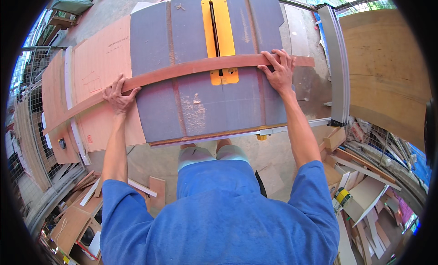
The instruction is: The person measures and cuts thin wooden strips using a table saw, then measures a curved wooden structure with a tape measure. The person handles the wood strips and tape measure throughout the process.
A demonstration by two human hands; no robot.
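Observation:
A long reddish-brown wooden strip point(191, 69) lies crosswise on the grey table saw top point(200, 105), passing over the yellow blade insert point(218, 28) with its dark slot. My left hand point(117, 94) presses flat on the strip's left part, over a pink board point(100, 64). My right hand point(279, 71) rests on the strip's right part, fingers spread over its far edge. Both hands hold the strip down.
A metal fence rail point(338, 64) runs along the saw's right side, beside a large plywood sheet point(388, 69). Offcuts and boards litter the floor at right point(365, 192) and lower left point(77, 210). Wire mesh fencing point(27, 142) stands at the left.

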